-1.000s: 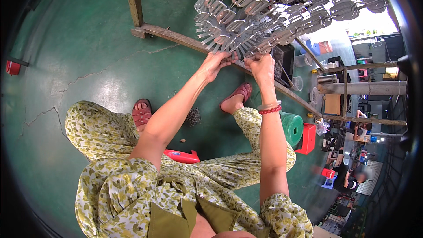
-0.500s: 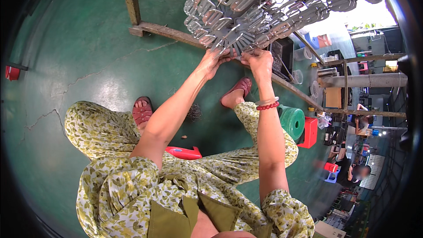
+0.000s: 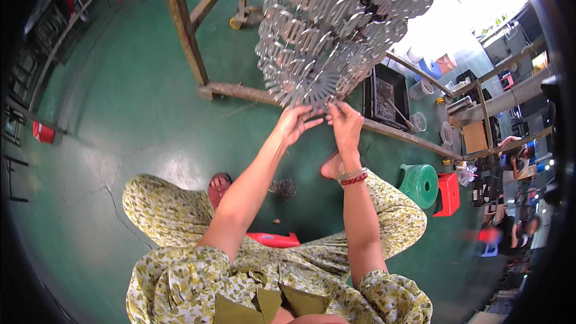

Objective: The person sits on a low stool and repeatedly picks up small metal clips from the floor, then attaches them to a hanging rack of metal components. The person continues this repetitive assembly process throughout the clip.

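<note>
A large hanging cluster of grey metal pieces (image 3: 324,30), many with slots, fills the upper middle. Flat strips (image 3: 312,91) fan out at its lower end. My left hand (image 3: 293,125) reaches this lower end from the left, fingertips at the strips and thumb stretched apart from the fingers. Just beside it, my right hand (image 3: 346,123) is closed, thumb and fingers pinching at the lower rim of the fan. What it pinches looks like a small metal piece, mostly hidden by the fingers. A red beaded bracelet circles my right wrist.
A worn wooden frame (image 3: 240,91) runs behind my hands. Beyond its rail lies a black tray (image 3: 384,99) of small pieces. Green (image 3: 420,186) and red (image 3: 447,195) stools stand to my right. A red object (image 3: 273,239) lies between my legs. Other people work at the far right.
The view has shifted, so the cluster and my hands appear lower. My left thumb and fingers have spread apart. My right hand stays pinched at the cluster's lower end.
</note>
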Motion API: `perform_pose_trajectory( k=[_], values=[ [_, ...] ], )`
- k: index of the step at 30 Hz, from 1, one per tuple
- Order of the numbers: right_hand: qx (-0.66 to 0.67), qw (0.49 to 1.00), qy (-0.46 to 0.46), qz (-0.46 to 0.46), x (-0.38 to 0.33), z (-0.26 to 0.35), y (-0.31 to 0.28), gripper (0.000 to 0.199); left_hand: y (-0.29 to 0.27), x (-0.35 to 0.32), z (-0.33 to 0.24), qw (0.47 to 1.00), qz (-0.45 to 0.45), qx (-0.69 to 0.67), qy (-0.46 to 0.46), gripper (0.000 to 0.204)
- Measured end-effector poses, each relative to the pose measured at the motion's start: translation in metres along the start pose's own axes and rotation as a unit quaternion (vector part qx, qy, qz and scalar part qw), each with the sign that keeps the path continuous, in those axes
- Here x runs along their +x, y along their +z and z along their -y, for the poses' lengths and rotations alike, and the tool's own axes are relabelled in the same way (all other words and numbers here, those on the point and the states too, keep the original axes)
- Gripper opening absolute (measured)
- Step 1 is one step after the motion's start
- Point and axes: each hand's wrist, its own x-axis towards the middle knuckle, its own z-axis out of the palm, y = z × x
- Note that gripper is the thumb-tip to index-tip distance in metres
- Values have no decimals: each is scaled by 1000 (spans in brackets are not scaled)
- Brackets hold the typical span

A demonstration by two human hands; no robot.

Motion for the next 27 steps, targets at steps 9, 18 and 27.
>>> perform_pose_trajectory(
  k=[9, 18, 27],
  values=[
    [-17, 984, -147, -97, -6, 41, -20, 23, -4, -6, -10, 1000, -12, 25, 8, 33],
    [14, 953, -246, -176, 28, 101, -40, 16, 2, -5, -3, 999, -32, 34, 6, 32],
    [-16, 948, -269, -168, 37, 98, -51, 21, -12, 6, 10, 1000, -1, -3, 13, 29]
  ],
)
